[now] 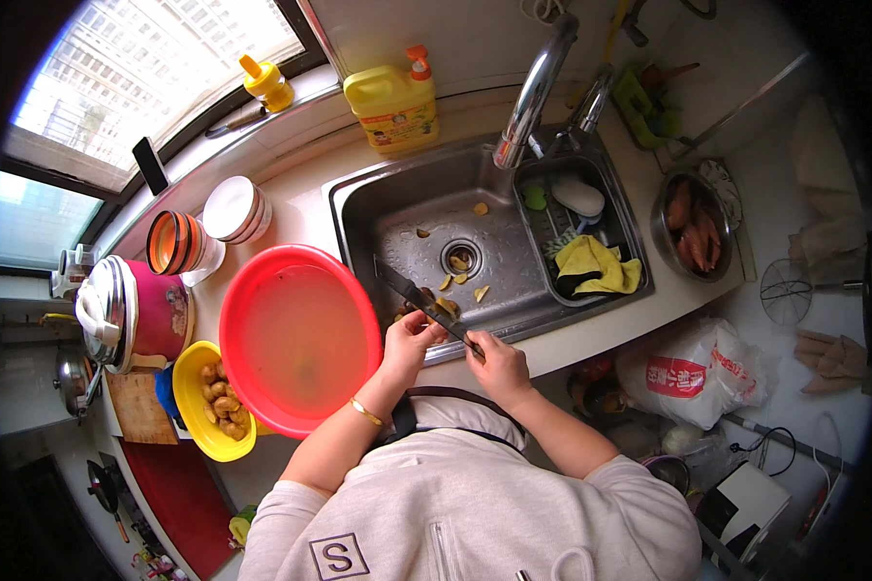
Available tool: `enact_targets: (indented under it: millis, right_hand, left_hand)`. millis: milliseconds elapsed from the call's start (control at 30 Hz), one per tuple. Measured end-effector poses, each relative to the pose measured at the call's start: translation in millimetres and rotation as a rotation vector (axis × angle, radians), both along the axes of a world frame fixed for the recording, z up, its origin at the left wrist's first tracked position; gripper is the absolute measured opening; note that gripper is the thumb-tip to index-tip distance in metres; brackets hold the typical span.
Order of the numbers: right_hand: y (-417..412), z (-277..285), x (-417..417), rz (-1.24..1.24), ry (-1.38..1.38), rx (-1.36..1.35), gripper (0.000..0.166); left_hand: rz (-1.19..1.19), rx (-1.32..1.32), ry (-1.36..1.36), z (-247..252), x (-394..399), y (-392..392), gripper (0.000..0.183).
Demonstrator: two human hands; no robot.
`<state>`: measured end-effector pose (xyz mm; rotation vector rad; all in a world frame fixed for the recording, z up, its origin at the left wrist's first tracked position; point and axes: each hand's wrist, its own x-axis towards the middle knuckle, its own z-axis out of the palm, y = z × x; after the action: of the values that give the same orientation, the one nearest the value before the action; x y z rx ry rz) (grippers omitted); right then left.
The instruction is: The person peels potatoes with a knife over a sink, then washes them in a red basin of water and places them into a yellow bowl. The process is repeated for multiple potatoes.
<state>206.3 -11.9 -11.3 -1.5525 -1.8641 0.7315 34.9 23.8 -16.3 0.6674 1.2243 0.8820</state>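
Observation:
Over the near edge of the stainless-steel sink [392, 210], my right hand [500, 369] grips the handle of a dark-bladed kitchen knife [410, 290]. The blade slants away to the upper left. My left hand [409, 348] pinches what looks like a small potato [446, 306], mostly hidden behind the blade. Several brown potatoes appear partly hidden in the sink's near-left corner. Cut yellowish pieces [482, 293] lie on the wet sink floor and around the drain [461, 257]. Left of my hands stands a red basin [301, 334] of cloudy water.
A yellow basin [218, 447] holds small potatoes [225, 404]. Stacked bowls [230, 208] and a pink cooker [156, 312] stand left. A chrome faucet [538, 87] arches over the sink. The side basin holds a yellow cloth [597, 265]. A metal bowl [657, 236] of sweet potatoes [694, 229] sits right.

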Motion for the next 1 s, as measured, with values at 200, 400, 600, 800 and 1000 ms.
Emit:
enact_targets:
  millis: [200,400,600,800,1000]
  right_hand:
    - [6.1,-8.8,-8.1,-0.05,0.081,-0.176,0.02]
    - [17.9,-40.0,13.7,-0.155,0.168,-0.34,0.027]
    - [19.7,-11.2,19.0,-0.146,0.291,-0.263,0.026]
    - [18.4,1.8,16.8,-0.153,0.371,-0.205,0.025]
    - [17.1,23.6,17.5,-0.115,0.319,-0.152,0.021]
  left_hand:
    - [0.085,-0.079,-0.024,-5.0,-3.8,-0.9,0.032]
    - [-0.031,-0.066,-0.374,28.0,-9.7,0.9,0.044]
    - [0.002,-0.08,-0.574,36.1,-14.3,-2.6,0.048]
    - [0.037,-0.109,-0.616,37.9,-16.1,-0.3,0.053]
    - [0.057,0.015,-0.352,25.9,-12.2,-3.2,0.052]
